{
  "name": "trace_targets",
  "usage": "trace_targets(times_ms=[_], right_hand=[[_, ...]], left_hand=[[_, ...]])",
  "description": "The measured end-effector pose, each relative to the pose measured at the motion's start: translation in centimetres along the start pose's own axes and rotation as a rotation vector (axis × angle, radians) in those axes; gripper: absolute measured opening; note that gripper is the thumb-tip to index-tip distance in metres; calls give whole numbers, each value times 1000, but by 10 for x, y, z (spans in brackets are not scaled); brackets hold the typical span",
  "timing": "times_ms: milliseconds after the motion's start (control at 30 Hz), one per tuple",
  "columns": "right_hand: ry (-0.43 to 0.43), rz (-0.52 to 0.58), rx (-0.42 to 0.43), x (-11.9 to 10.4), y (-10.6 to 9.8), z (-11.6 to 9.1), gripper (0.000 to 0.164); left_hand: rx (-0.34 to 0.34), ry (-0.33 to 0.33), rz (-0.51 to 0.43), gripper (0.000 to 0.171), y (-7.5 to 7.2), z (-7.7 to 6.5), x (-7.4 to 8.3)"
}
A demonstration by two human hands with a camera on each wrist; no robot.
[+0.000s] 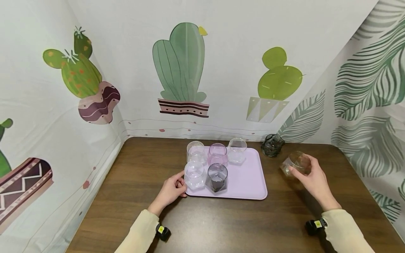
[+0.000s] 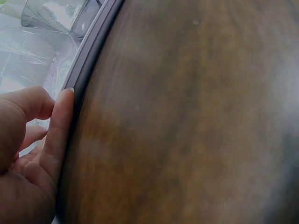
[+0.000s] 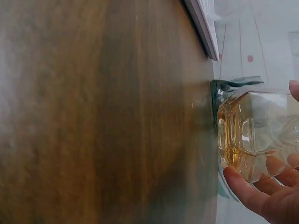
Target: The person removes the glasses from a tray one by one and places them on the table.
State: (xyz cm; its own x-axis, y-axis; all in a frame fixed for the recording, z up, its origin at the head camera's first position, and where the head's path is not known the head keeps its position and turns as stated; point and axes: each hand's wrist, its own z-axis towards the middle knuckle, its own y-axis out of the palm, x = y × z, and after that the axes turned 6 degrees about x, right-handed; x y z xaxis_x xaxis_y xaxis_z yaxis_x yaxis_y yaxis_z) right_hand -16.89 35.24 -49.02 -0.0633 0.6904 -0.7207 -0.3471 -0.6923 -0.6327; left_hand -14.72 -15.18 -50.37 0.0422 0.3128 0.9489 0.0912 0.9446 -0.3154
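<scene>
At the front left corner of the lilac tray point(image 1: 245, 182), my left hand point(image 1: 171, 189) holds the rim, its thumb along the outer edge in the left wrist view. Several faceted glasses stand upright on the tray: a clear glass point(image 1: 194, 174) nearest that hand, a smoky grey glass point(image 1: 217, 177), a pink glass point(image 1: 217, 154), and further clear ones at the back. Right of the tray, my right hand point(image 1: 314, 177) grips a pale amber glass point(image 3: 247, 135) around its sides. Whether its base touches the table cannot be told.
A dark grey glass point(image 1: 272, 145) stands at the table's back edge, between the tray and the amber glass. The brown wooden table point(image 1: 221, 225) meets a cloth backdrop point(image 1: 234, 70) printed with cacti and leaves.
</scene>
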Motion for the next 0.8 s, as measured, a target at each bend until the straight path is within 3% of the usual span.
trace_targets(times_ms=[367,800], right_hand=[[30,-49,10,7,-2,17,83],[39,-64,31,12,0,38,82]], left_hand=[[26,-16,-1,62,2,0,-2],[12,-5,-10,61,1,-2,3]])
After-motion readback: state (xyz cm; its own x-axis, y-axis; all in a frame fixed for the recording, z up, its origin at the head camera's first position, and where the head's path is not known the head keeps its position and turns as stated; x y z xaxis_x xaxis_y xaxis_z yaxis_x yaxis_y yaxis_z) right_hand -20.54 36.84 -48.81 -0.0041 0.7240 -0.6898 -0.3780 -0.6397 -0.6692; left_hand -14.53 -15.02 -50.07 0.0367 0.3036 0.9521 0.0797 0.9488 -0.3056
